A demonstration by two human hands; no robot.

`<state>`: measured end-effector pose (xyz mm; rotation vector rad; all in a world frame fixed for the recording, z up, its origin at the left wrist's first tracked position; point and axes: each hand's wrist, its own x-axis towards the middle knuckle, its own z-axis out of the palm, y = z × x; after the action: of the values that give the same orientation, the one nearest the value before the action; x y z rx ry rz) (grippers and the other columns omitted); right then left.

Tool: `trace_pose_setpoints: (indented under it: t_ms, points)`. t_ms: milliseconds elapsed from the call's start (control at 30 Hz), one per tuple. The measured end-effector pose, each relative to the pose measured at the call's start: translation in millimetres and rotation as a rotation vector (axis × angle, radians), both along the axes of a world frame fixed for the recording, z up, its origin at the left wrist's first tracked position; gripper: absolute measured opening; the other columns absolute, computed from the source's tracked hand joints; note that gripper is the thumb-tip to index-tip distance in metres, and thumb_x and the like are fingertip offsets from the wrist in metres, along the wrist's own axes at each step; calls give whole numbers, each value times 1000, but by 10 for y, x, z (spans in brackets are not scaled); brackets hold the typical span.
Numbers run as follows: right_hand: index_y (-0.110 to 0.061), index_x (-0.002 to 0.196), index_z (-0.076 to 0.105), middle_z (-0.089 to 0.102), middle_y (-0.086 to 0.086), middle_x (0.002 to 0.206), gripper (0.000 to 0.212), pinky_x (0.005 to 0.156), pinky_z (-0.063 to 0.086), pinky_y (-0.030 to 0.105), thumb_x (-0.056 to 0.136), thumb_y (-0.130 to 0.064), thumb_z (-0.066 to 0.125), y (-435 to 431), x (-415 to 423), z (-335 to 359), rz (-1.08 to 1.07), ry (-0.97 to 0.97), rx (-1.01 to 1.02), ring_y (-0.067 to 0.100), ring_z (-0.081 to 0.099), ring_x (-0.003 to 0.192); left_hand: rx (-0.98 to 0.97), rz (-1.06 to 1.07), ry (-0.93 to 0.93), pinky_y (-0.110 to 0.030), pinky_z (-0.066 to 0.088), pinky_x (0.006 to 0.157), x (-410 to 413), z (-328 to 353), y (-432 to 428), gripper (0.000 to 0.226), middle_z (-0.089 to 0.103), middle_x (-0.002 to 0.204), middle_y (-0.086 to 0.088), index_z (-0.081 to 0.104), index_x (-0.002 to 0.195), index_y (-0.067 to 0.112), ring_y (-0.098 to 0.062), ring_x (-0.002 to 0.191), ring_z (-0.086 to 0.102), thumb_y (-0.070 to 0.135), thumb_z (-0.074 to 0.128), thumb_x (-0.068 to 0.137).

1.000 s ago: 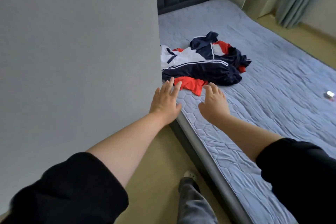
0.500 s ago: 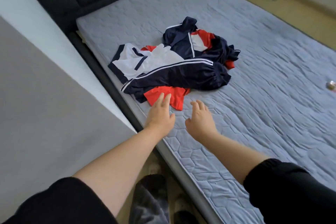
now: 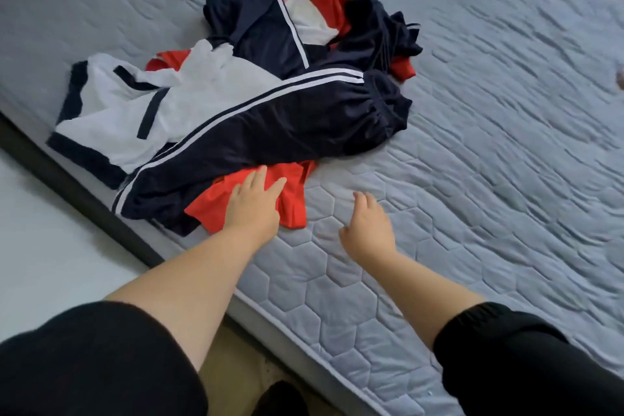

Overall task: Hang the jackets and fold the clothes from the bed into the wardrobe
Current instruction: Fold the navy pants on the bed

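Note:
A heap of clothes lies on the blue-grey quilted mattress (image 3: 489,152). Navy trousers with white side stripes (image 3: 270,135) lie across the front of the heap. A white and navy jacket (image 3: 135,108) spreads to the left, and a navy, red and white jacket (image 3: 290,20) is bunched behind. A red garment (image 3: 290,203) sticks out from under the trousers. My left hand (image 3: 255,204) is stretched out with straight fingers over the red garment's near edge. My right hand (image 3: 368,226) hovers over bare mattress to its right, fingers loosely bent, holding nothing.
The dark bed frame edge (image 3: 84,189) runs diagonally at the left, with a pale surface (image 3: 40,246) beside it. A small object (image 3: 619,78) lies at the right border of the mattress. Tan floor (image 3: 243,368) shows below the mattress edge.
The view has moved closer over the bed and the wall at left has dropped out of sight. Both hands have reached forward; the left one is now over the red garment.

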<state>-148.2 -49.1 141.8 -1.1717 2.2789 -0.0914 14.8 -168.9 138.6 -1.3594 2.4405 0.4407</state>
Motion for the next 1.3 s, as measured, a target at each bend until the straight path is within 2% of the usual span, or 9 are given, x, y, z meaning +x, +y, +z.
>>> trace_pose_setpoints:
  t_ms: [233, 433, 633, 767, 933, 1067, 1133, 1200, 1300]
  points:
    - [-30, 151, -2, -4, -1, 160, 98, 111, 20, 59, 84, -39, 67, -112, -645, -973, -84, -57, 312, 24, 3, 147, -187, 158, 44, -54, 12, 114, -659, -615, -593, 80, -1, 160, -9, 10, 151, 33, -29, 147, -1, 29, 59, 88]
    - [-32, 151, -10, -14, 6, 159, 122, 117, 18, 48, 68, -52, 78, -29, -795, -1638, -40, -162, 438, 29, -5, 147, -170, 23, 29, -46, 38, 102, -981, -1007, -924, 90, 12, 157, -9, 11, 151, 27, -33, 138, 20, 31, 68, 82]
    - [-29, 151, -14, -20, 13, 158, 127, 118, 4, 36, 67, -49, 80, -50, -887, -1664, 17, -192, 470, 32, -11, 146, -276, 35, 181, -38, 39, 69, -1002, -1038, -1165, 22, 60, 104, -11, 58, 106, 8, -30, 101, 50, 10, 60, 84]
    - [-31, 150, -15, -23, 9, 157, 127, 119, 11, 42, 68, -47, 80, -60, -838, -1660, -4, -179, 474, 29, -14, 146, -179, 114, 268, -38, 41, 75, -1013, -968, -1101, 20, 65, 100, -9, 67, 99, 12, -31, 100, 56, 9, 58, 82]
    - [-28, 152, -9, -19, 9, 158, 129, 118, 8, 35, 64, -39, 85, 21, -970, -1662, 0, -252, 395, 25, -14, 146, -13, -183, 121, -40, 43, 82, -911, -1034, -580, 18, 63, 106, -8, 65, 100, 12, -33, 104, 57, 19, 56, 86]
    - [-22, 153, 9, 2, 7, 160, 103, 114, 21, 32, 76, -26, 78, 13, -1069, -1522, -92, -402, 298, 23, 8, 147, 132, -208, 28, -39, 44, 88, -868, -1061, -93, 21, 63, 112, -7, 65, 106, 15, -31, 109, 56, 21, 55, 87]
    - [-21, 146, 35, 37, 1, 145, 61, 91, 42, 38, 90, -17, 58, 9, -1154, -1393, -480, -686, 143, 22, 39, 130, 247, -195, 23, -38, 46, 89, -879, -1002, 201, 21, 64, 111, -9, 66, 105, 17, -32, 108, 57, 24, 58, 87]
    - [-20, 121, 56, 57, -3, 118, 30, 80, 39, 34, 94, -22, 41, 134, -1227, -1232, -981, -1106, -82, 15, 52, 101, 370, -199, 38, -35, 46, 88, -898, -918, 527, 21, 66, 110, -9, 67, 104, 20, -32, 108, 58, 28, 62, 86]
    - [-23, 104, 62, 69, 0, 94, 30, 72, 44, 31, 93, -46, 47, 443, -1165, -1028, -1143, -1347, -226, 15, 64, 81, 527, -279, 51, -34, 46, 87, -931, -769, 947, 19, 67, 108, -8, 68, 104, 20, -32, 106, 57, 28, 62, 87]
